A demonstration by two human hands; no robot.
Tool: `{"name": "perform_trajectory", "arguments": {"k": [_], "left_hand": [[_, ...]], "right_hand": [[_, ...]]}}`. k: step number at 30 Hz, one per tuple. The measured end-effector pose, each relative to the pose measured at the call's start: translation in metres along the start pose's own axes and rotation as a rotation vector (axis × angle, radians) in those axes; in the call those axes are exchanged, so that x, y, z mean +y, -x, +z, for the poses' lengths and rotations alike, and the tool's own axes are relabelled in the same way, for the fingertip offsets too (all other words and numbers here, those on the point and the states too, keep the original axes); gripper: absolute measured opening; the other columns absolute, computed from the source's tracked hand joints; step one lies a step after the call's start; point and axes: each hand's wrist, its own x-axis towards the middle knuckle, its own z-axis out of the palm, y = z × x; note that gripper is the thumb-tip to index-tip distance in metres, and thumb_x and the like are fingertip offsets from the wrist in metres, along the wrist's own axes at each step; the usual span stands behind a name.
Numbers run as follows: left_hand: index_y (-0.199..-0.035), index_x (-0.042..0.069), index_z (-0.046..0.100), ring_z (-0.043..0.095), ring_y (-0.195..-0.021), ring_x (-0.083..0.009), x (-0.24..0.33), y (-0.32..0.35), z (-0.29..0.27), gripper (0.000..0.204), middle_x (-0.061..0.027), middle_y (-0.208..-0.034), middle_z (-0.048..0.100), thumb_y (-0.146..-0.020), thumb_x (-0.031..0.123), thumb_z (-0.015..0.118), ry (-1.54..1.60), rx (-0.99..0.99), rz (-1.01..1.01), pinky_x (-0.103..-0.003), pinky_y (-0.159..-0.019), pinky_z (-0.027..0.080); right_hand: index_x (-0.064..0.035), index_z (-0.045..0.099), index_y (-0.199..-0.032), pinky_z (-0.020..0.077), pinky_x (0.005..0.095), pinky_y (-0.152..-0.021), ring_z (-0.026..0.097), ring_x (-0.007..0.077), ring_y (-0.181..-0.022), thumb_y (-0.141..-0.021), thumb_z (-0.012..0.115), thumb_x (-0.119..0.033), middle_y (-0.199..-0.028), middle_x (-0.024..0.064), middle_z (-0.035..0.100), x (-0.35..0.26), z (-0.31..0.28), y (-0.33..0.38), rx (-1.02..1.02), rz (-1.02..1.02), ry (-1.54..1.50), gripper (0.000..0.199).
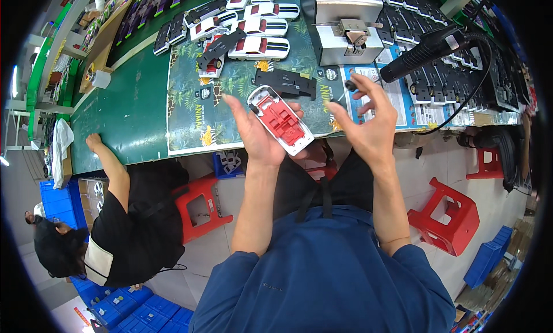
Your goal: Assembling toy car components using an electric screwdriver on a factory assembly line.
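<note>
My left hand (pixel 262 142) is closed round a white toy car body (pixel 303 144), turned upside down so its red interior (pixel 281 121) faces up. My right hand (pixel 373 123) is at the bench edge, to the right of the car body. Between its thumb and fingers I pinch a small black wheel (pixel 351 85) on a thin axle. Just beyond the car body, a black car chassis plate (pixel 285 82) lies on the patterned sheet (pixel 193 111). Finished-looking white toy cars (pixel 259 48) with black stripes stand farther back.
A metal fixture (pixel 349 42) stands at the back centre. Beside it lies a black electric screwdriver (pixel 420 54), its cable looping right. Rows of black chassis (pixel 429 82) fill the right. A co-worker's hand (pixel 94 142) rests on the green bench (pixel 124 123). Red stools (pixel 446 215) stand below.
</note>
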Motion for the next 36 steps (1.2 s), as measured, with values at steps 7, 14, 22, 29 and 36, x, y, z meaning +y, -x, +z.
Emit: {"name": "perform_trajectory", "arguments": {"k": [7,14,22,29,36], "left_hand": [[-0.13,0.001,0.049,0.063,-0.106,-0.0224,-0.011,0.006,0.007,0.091,-0.0104,-0.121,0.062,-0.091,0.08,0.027,-0.004,0.036,0.208,-0.037,-0.094,0.053],[-0.132,0.001,0.048,0.06,-0.108,-0.0191,-0.013,0.008,0.016,0.093,-0.0098,-0.12,0.061,-0.091,0.081,0.026,-0.04,0.071,0.297,-0.034,-0.095,0.05],[-0.143,-0.002,0.037,0.056,-0.116,-0.0217,-0.02,0.005,0.002,0.096,-0.0122,-0.127,0.056,-0.092,0.079,0.023,-0.072,-0.021,0.377,-0.037,-0.101,0.046],[-0.144,-0.002,0.034,0.053,-0.122,-0.0238,-0.023,0.005,0.003,0.097,-0.0132,-0.132,0.053,-0.092,0.079,0.023,-0.054,-0.075,0.379,-0.039,-0.105,0.043],[-0.142,0.006,0.04,0.055,-0.122,-0.0239,-0.025,0.003,-0.002,0.079,-0.0114,-0.133,0.055,-0.096,0.07,0.036,0.051,-0.204,0.449,-0.042,-0.104,0.047]], "right_hand": [[-0.0007,0.066,-0.111,0.054,0.0352,-0.072,0.065,0.0259,-0.084,-0.061,0.09,-0.026,-0.094,0.01,0.069,-0.035,0.062,0.021,-0.051,-0.206,-0.218,0.061],[-0.002,0.067,-0.111,0.0514,0.0358,-0.072,0.065,0.0254,-0.086,-0.059,0.088,-0.025,-0.093,0.0088,0.069,-0.04,0.075,0.025,0.032,-0.228,-0.135,0.061],[-0.0035,0.067,-0.113,0.0428,0.0358,-0.082,0.063,0.0245,-0.093,-0.057,0.091,-0.03,-0.1,0.0087,0.07,-0.04,0.075,0.025,0.05,-0.316,-0.007,0.066],[-0.004,0.067,-0.112,0.0427,0.0364,-0.083,0.062,0.0248,-0.095,-0.056,0.091,-0.03,-0.1,0.0072,0.07,-0.039,0.076,0.023,0.056,-0.304,-0.029,0.066],[-0.0047,0.067,-0.111,0.0403,0.0377,-0.083,0.062,0.0244,-0.096,-0.059,0.088,-0.03,-0.098,0.0059,0.07,-0.038,0.079,0.025,0.042,-0.292,-0.059,0.061]]}}
